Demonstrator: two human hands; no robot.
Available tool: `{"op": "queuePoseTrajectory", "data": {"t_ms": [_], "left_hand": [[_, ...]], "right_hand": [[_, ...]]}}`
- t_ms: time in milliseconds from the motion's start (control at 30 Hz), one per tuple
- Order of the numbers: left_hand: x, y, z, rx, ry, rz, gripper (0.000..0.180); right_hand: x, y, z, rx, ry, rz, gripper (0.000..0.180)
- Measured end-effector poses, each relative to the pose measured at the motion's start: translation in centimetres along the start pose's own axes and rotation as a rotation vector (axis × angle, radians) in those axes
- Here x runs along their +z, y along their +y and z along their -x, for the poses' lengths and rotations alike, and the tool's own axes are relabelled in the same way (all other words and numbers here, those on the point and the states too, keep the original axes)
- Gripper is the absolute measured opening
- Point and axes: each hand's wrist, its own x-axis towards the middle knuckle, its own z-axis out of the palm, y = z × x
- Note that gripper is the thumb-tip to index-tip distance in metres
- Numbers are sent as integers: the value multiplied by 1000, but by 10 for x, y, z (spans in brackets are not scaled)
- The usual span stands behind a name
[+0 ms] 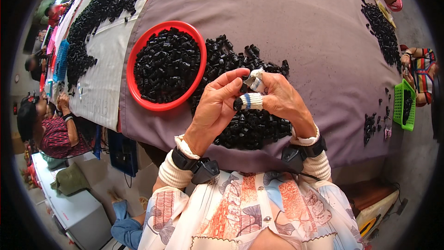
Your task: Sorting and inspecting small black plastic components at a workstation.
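Mauve-covered table [323, 41] bears black parts [254, 132]; a red basin [159, 107].

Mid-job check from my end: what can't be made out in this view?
All in the head view:
Small black plastic piece between the left hand and right hand: fingers partly cover it, hiding its full shape.
Round red plastic basin: its floor is buried under small black plastic parts.
Rectangular green plastic basket: contents too small to tell apart.

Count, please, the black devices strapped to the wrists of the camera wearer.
2: the left device below the left hand, and the right device below the right hand. Both show clearly.
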Motion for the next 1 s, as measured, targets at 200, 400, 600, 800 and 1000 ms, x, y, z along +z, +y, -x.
{"op": "queuePoseTrajectory", "data": {"t_ms": [200, 400, 600, 800, 1000], "left_hand": [[1, -2, 0, 30, 27, -38, 24], [-1, -4, -1, 39, 24, -45, 22], [-4, -5, 0, 51, 23, -70, 21], [-1, -7, 1, 56, 49, -88, 21], [0, -8, 1, 47, 76, -80, 20]], "right_hand": [[0, 0, -1, 7, -3, 8, 39], [0, 1, 0, 5, 7, 15, 39], [0, -2, 1, 36, -28, 18, 41], [2, 6, 2, 25, -24, -21, 35], [4, 5, 2, -68, 7, -33, 29]]}}
